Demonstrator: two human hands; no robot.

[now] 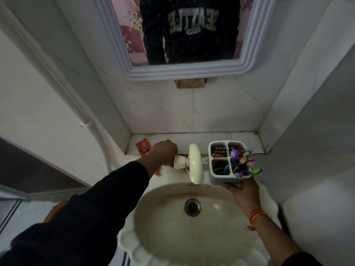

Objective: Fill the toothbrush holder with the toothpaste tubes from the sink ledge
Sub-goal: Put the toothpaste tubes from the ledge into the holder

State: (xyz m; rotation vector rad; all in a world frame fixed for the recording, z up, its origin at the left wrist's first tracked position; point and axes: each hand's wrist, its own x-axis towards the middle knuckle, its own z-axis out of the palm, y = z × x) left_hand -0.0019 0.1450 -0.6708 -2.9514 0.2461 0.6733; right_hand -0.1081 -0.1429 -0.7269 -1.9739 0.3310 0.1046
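Note:
An orange-red toothpaste tube (pixel 142 148) lies slanted at the left of the sink ledge, and its red cap end (pixel 157 173) shows below my wrist. My left hand (pixel 164 153) is curled into a fist over the tube's middle, right beside the tap handle (pixel 179 162); the grip itself is hidden. My right hand (pixel 242 191) holds the white four-compartment toothbrush holder (pixel 210 150) from below, at the sink's right. A red tube (pixel 219 155) sits in a back compartment. Purple and green toothbrushes (pixel 243 162) stick out of the right side.
A cream tap spout (pixel 196 166) stands between my hands, over the basin (pixel 172 227) with its metal drain (pixel 193 207). The tiled ledge (pixel 192 138) runs along the back wall. A framed mirror (pixel 192 72) hangs above. Walls close in on both sides.

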